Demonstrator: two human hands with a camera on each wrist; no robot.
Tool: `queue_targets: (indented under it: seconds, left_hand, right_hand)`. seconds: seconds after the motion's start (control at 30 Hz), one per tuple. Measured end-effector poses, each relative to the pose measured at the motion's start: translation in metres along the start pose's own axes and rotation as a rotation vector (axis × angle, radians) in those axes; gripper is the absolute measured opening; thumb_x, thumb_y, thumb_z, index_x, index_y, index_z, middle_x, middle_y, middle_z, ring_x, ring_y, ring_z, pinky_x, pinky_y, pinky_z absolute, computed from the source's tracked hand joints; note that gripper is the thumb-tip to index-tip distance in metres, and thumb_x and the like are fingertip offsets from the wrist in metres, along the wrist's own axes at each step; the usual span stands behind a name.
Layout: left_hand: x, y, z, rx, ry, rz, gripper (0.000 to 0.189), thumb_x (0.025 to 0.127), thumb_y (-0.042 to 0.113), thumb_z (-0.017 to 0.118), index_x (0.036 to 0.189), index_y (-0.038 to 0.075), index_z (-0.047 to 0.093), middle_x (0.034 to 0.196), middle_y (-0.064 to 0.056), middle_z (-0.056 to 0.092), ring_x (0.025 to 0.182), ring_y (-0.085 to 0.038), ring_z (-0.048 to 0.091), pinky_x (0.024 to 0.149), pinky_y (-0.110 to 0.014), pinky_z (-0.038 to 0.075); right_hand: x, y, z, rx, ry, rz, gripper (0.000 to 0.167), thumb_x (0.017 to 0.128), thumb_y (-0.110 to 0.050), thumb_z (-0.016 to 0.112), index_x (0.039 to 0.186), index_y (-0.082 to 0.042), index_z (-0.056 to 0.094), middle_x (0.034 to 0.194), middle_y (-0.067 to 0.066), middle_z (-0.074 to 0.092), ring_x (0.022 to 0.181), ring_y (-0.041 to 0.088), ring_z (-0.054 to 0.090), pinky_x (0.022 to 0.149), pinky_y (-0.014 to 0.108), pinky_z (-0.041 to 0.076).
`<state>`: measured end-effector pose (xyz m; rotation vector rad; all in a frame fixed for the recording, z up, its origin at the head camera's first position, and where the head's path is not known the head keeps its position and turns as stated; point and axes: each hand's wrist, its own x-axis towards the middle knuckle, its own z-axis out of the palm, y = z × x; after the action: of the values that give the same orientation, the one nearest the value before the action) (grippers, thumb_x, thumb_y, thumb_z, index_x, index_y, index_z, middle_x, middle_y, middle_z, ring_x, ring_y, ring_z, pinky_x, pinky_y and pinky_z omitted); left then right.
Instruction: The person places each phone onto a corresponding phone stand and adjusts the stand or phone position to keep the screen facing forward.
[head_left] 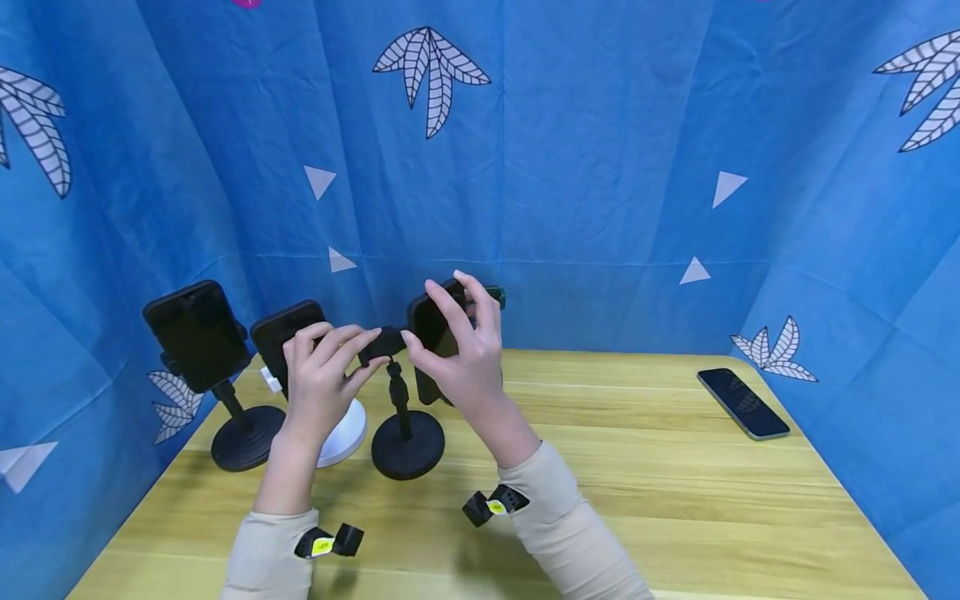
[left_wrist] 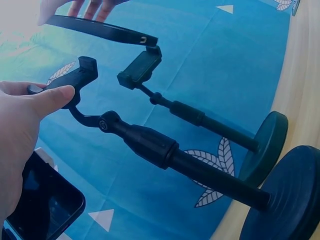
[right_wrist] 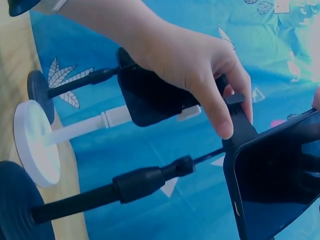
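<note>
Clearly, the fingers of our left hand [head_left: 317, 377] pinch the phone clamp [left_wrist: 81, 78]; beside it, those of our right hand [head_left: 476, 358] grip the black smartphone [head_left: 427, 322], likely slick and fragile: hold its edges.

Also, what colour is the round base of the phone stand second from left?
The round base is white; clearest view: right wrist.

Left sleeve [head_left: 268, 557] and right sleeve [head_left: 561, 518] plain pale beige, each banded with black strap [head_left: 514, 498], blocky black camera [head_left: 348, 540] and yellow label [head_left: 322, 546], print too small to read.
</note>
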<state>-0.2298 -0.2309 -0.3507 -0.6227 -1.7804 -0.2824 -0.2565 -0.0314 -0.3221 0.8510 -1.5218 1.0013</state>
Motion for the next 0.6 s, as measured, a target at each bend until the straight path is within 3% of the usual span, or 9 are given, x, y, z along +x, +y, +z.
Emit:
queue_targets:
  seconds: [0.33, 0.6]
  left_hand:
    - [-0.001, 0.0, 0.0, 0.04, -0.02, 0.006, 0.04, 0.078, 0.028, 0.079, 0.112, 0.008, 0.072, 0.1, -0.014, 0.067, 0.095, -0.034, 0.048, 0.076, -0.05, 0.03]
    - [-0.001, 0.001, -0.004, 0.112, -0.016, 0.027, 0.038, 0.089, 0.038, 0.068, 0.11, 0.006, 0.072, 0.101, -0.015, 0.067, 0.095, -0.036, 0.049, 0.078, -0.05, 0.033]
  right_hand:
    - [0.009, -0.008, 0.008, 0.026, 0.028, -0.007, 0.052, 0.079, -0.025, 0.079, 0.125, -0.008, 0.062, 0.136, 0.024, 0.049, 0.114, 0.036, 0.05, 0.083, 0.039, 0.047]
    - [0.02, -0.016, 0.01, 0.016, 0.021, -0.01, 0.056, 0.076, -0.022, 0.081, 0.126, -0.008, 0.061, 0.136, 0.024, 0.048, 0.118, 0.035, 0.049, 0.086, 0.038, 0.048]
